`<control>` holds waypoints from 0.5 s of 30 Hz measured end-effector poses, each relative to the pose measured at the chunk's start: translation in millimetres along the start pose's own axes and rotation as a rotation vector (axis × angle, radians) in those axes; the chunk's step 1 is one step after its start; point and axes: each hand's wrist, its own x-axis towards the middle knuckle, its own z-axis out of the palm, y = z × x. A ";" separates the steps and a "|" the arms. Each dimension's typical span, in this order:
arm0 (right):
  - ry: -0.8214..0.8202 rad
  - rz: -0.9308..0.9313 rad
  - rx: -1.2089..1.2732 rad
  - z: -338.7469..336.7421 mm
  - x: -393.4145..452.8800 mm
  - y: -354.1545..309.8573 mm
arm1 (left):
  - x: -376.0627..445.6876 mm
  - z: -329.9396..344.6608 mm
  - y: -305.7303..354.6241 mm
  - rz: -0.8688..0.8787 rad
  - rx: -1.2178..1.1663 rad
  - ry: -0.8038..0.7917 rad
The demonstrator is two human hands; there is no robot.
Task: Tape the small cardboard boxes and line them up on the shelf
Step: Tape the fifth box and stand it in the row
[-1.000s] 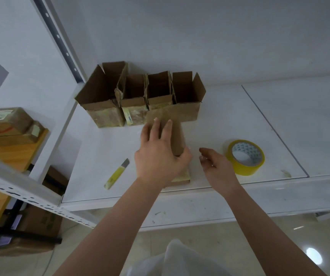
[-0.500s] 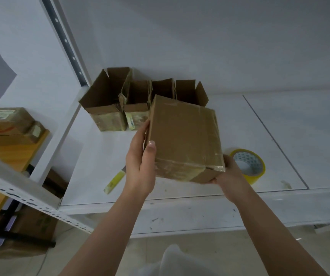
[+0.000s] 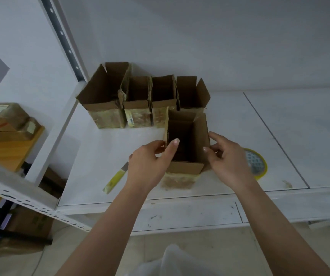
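While four open-topped boxes (image 3: 140, 100) are already lined up at the back of the shelf (image 3: 229, 120), a fifth box (image 3: 186, 148) is held upright just in front of them, its taped bottom on the shelf and its top flaps open. Its left flap is pinched by the left hand (image 3: 150, 166); its right wall is gripped by the curled fingers (image 3: 213, 149) of the right hand (image 3: 227, 162). It is not yet placed in line. A tape roll (image 3: 258, 166) and a yellow knife (image 3: 116, 177) lie beside it, neither blocking the way.

Both arms reach forward; the left hand (image 3: 150, 166) and right hand (image 3: 227, 162) each pinch with curled fingers.
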 end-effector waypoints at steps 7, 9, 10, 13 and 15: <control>-0.012 0.230 0.168 9.2 3.2 14.3 | 13.9 -0.8 -28.6 -0.101 -0.045 0.058; -0.043 0.336 0.355 13.7 -2.3 18.6 | 13.2 3.0 -38.1 -0.132 -0.050 0.037; -0.053 0.385 0.435 16.4 -5.1 19.6 | 12.5 4.5 -41.9 -0.146 -0.063 0.029; -0.032 0.463 0.522 20.9 -9.8 17.8 | 12.5 3.0 -46.7 -0.137 -0.154 0.016; 0.037 0.457 0.554 19.9 -10.4 11.9 | 15.2 -1.0 -43.2 -0.106 -0.207 0.015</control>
